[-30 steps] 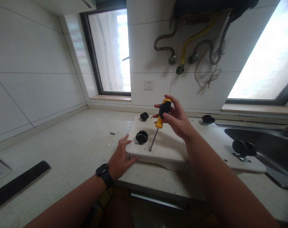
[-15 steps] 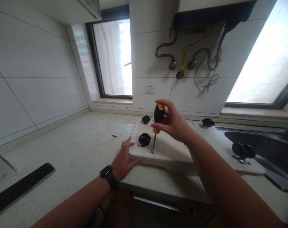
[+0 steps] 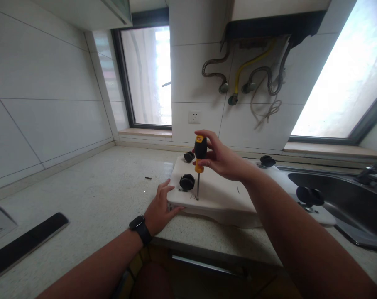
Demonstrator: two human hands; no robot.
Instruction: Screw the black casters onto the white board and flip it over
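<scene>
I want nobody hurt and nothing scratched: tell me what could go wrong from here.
The screwdriver in the right hand could slip, and its tip might jab the left hand, which touches the near left corner of the white panel close by. A skidding tip could also scratch the panel, since it bears down near the front edge.
</scene>
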